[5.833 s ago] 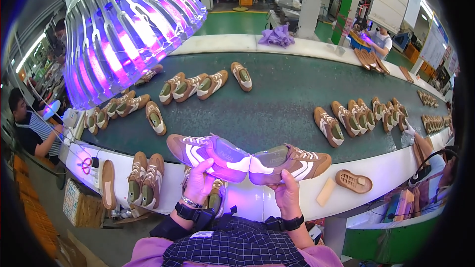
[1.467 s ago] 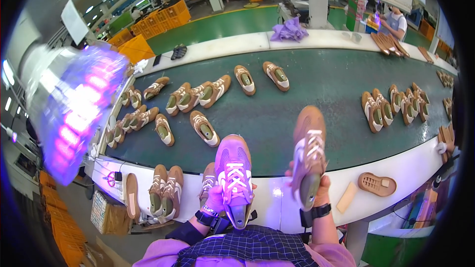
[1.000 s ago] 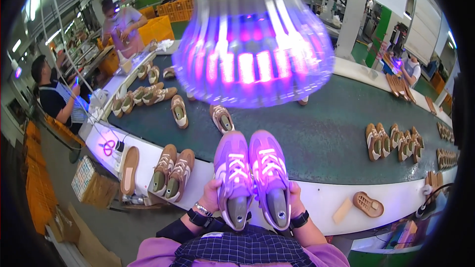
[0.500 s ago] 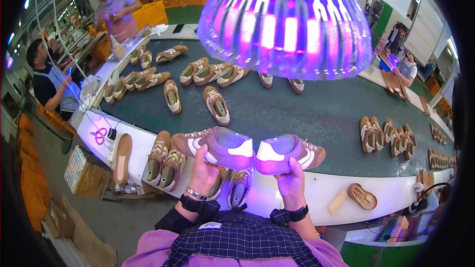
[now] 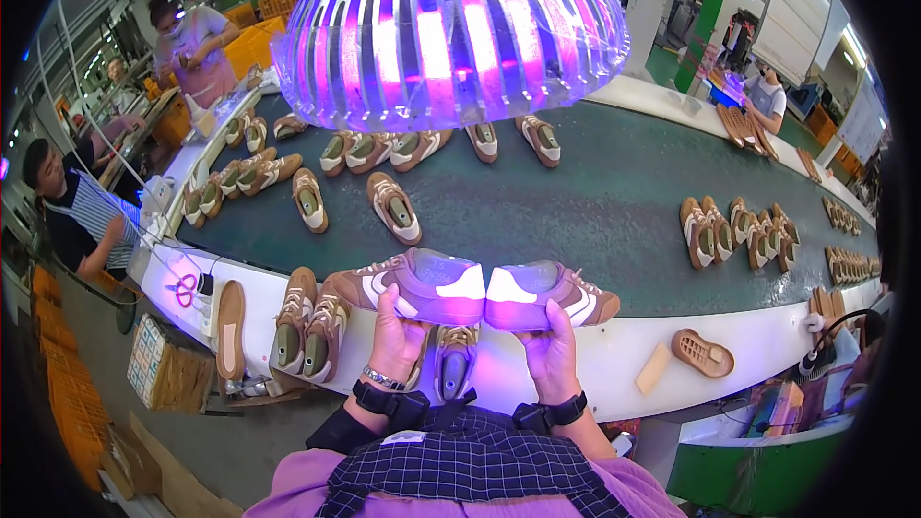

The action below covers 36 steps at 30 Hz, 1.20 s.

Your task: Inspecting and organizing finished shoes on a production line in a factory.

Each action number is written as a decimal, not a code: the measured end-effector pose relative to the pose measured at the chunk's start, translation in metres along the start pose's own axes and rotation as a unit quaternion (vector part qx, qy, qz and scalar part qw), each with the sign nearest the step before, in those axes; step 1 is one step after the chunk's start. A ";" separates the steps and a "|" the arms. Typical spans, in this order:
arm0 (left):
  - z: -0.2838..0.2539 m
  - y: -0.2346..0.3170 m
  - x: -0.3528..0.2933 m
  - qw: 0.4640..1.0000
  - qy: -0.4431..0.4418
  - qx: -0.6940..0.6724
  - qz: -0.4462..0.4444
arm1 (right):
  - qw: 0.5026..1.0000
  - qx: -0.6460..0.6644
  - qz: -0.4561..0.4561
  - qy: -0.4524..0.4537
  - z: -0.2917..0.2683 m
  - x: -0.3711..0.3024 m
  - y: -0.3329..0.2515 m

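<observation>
Left hand (image 5: 395, 340) grips laced, round-toed brown-and-white sneaker (image 5: 422, 290) pointing toward nine o'clock; right hand (image 5: 551, 353) grips matching sneaker (image 5: 537, 293) pointing toward three; ribbed, translucent lamp (image 5: 451, 48) at twelve.

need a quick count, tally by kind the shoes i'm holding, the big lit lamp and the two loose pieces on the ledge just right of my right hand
Held shoes: 2
Lit lamp: 1
Brown sole: 1
Pale strip: 1
Total: 5

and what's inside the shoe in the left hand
Inside the shoe in the left hand, a smooth greyish last shows at the opening. Whatever lies deeper, toward toe and sole, is covered.
</observation>
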<state>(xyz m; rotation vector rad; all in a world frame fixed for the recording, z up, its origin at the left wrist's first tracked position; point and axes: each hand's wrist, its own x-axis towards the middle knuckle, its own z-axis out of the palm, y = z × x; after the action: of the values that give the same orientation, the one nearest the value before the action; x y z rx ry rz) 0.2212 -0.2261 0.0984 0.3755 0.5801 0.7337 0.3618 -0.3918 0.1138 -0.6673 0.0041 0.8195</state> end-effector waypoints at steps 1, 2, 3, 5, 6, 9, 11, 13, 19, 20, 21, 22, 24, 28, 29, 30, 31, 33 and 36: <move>0.001 0.000 -0.001 1.000 0.002 0.000 -0.001 | 1.000 0.001 0.000 0.001 0.000 0.000 0.000; 0.002 0.000 -0.002 1.000 0.003 0.000 -0.001 | 1.000 0.002 0.000 0.001 0.000 -0.001 0.000; 0.002 0.000 -0.002 1.000 0.003 0.001 -0.001 | 1.000 0.002 0.000 0.002 -0.001 0.000 0.000; 0.002 -0.001 -0.002 1.000 0.006 0.001 -0.002 | 1.000 0.003 -0.004 0.001 -0.002 0.000 0.002; 0.001 -0.001 -0.002 1.000 0.006 0.001 -0.002 | 1.000 0.002 -0.005 0.002 -0.002 0.001 0.002; -0.002 -0.001 0.000 1.000 0.005 -0.003 -0.008 | 1.000 0.008 -0.001 0.003 -0.002 0.001 0.003; 0.002 -0.001 -0.001 1.000 0.011 -0.004 -0.007 | 1.000 0.006 0.002 0.011 -0.001 0.001 0.003; -0.001 -0.001 0.000 1.000 0.012 -0.003 -0.010 | 1.000 0.008 0.004 0.013 -0.002 0.001 0.004; -0.007 -0.003 0.002 1.000 0.010 0.009 -0.011 | 1.000 -0.008 0.006 0.018 -0.005 0.000 0.005; -0.007 -0.003 0.002 1.000 0.014 0.017 -0.008 | 1.000 -0.010 0.000 0.022 -0.002 -0.001 0.004; -0.007 -0.003 0.001 1.000 0.013 0.016 -0.009 | 1.000 -0.010 -0.001 0.022 -0.001 -0.002 0.004; -0.006 -0.003 0.001 1.000 0.013 0.025 -0.004 | 1.000 -0.008 -0.002 0.027 0.000 -0.003 0.004; -0.003 -0.003 -0.001 0.999 0.013 0.033 -0.001 | 0.999 -0.006 -0.004 0.032 -0.002 -0.004 0.004; -0.005 -0.003 -0.001 0.998 0.004 0.063 0.031 | 0.999 -0.031 -0.021 0.031 -0.007 -0.003 0.006; -0.008 -0.002 0.000 0.996 -0.008 0.075 0.037 | 0.999 -0.036 -0.029 0.024 -0.006 -0.002 0.007; -0.007 -0.003 0.001 0.997 -0.006 0.075 0.033 | 0.999 -0.037 -0.028 0.029 -0.005 -0.002 0.006; -0.005 -0.003 0.001 0.998 -0.010 0.058 0.026 | 0.999 -0.031 -0.031 0.029 -0.004 -0.002 0.005; -0.002 -0.005 0.000 1.000 0.000 0.020 0.020 | 0.999 -0.013 -0.037 0.031 0.004 -0.002 0.003; 0.008 -0.006 -0.002 1.000 0.027 0.006 0.002 | 0.999 -0.013 -0.027 0.036 0.001 0.000 0.003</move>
<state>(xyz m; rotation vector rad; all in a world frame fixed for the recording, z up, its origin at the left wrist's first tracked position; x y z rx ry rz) 0.2275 -0.2324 0.1024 0.3698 0.6342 0.7467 0.3594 -0.3892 0.1131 -0.7184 0.0406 0.7435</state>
